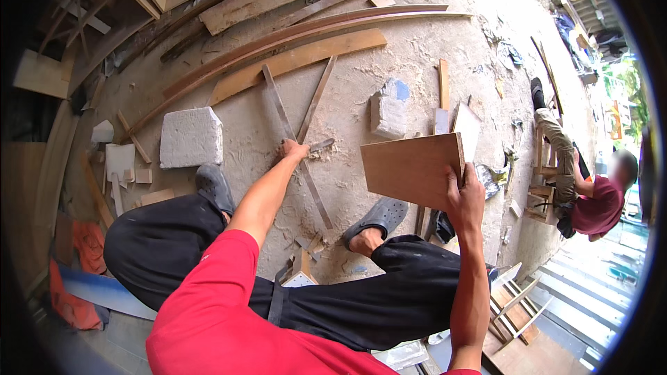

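My right hand (pixel 467 191) grips the right edge of a brown wooden board (pixel 410 170), holding it tilted above the floor by my right shoe. Its thumb lies on the board's face. My left hand (pixel 295 149) reaches down to the floor, fingers closed, where a long thin strip (pixel 314 191) and a shorter wooden strip (pixel 318 94) meet. A short dark flat piece (pixel 321 145) sticks out to the right of those fingers, beside pale shavings. Exactly what the left fingers hold is hidden.
A white block (pixel 191 137) sits left of my hands, another white block (pixel 390 107) beyond the board. Long planks (pixel 299 59) lie across the far floor. A wood piece (pixel 300 269) rests between my legs. Another person (pixel 601 201) sits far right.
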The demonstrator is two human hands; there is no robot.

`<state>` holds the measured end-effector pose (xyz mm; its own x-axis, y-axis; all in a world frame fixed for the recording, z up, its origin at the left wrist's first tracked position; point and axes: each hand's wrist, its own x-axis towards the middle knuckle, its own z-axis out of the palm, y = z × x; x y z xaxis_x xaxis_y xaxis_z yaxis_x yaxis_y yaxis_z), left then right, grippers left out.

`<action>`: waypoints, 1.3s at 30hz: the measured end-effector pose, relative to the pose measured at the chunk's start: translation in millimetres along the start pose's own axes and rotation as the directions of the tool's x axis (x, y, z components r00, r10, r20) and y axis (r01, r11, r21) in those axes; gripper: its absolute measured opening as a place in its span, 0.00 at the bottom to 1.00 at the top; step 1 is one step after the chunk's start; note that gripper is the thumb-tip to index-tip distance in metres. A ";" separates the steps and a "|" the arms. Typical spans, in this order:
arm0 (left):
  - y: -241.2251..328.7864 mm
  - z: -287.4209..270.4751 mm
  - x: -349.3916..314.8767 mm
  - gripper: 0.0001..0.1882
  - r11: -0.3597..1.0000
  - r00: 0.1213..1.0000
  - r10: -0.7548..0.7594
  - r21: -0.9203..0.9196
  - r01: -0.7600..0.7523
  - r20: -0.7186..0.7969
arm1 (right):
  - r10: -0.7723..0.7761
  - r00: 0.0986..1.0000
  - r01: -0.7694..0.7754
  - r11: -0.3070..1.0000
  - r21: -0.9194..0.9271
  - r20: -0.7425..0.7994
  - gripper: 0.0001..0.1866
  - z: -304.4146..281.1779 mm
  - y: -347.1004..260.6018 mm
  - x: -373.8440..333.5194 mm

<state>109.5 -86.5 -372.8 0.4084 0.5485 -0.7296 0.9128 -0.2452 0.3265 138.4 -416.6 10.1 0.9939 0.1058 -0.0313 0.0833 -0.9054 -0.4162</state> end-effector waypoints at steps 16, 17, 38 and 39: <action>35.9 19.3 -55.1 0.27 0.937 0.927 0.316 0.217 -0.272 -0.203 | -0.030 1.000 0.030 0.999 -0.014 -0.008 0.12 -9.2 24.7 12.3; 45.6 18.2 -57.4 0.28 0.932 0.918 0.332 0.228 -0.282 -0.219 | -0.028 1.000 0.028 0.999 -0.018 -0.008 0.12 -10.0 24.8 11.7; 44.6 -21.5 -19.7 0.30 0.857 0.910 0.415 0.331 -0.395 0.012 | -0.061 0.997 0.063 0.997 -0.043 0.045 0.11 -0.5 7.1 3.4; 46.6 -20.5 -20.5 0.30 0.851 0.907 0.420 0.337 -0.403 0.023 | -0.060 0.997 0.062 0.997 -0.052 0.052 0.11 0.4 6.9 3.7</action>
<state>143.7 -92.7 -330.3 0.7541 0.3760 -0.5385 0.6124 -0.6989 0.3695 142.6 -422.3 6.8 0.9820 0.1811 -0.0540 0.1487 -0.9171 -0.3700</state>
